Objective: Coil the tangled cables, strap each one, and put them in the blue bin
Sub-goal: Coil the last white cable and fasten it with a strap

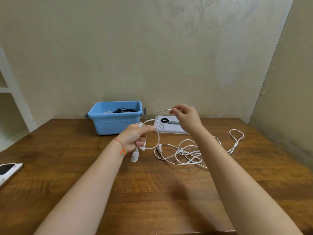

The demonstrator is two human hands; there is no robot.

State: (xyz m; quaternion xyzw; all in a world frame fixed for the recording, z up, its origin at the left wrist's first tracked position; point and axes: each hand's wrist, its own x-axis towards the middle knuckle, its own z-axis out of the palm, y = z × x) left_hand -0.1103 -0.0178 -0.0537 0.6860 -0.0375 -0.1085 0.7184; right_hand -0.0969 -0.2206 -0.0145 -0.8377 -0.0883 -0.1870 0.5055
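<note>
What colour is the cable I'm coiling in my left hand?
White. The cable shows clearly in the head view, looped in the left hand against the brown table.

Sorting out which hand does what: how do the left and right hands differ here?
The left hand grips the coiled loops of thin white cable low over the wooden table; the right hand is raised higher, pinching one strand. Both hold the same cable.

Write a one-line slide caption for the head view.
Left hand holds coiled loops of white cable while right hand pinches the next length, blue bin behind.
</note>
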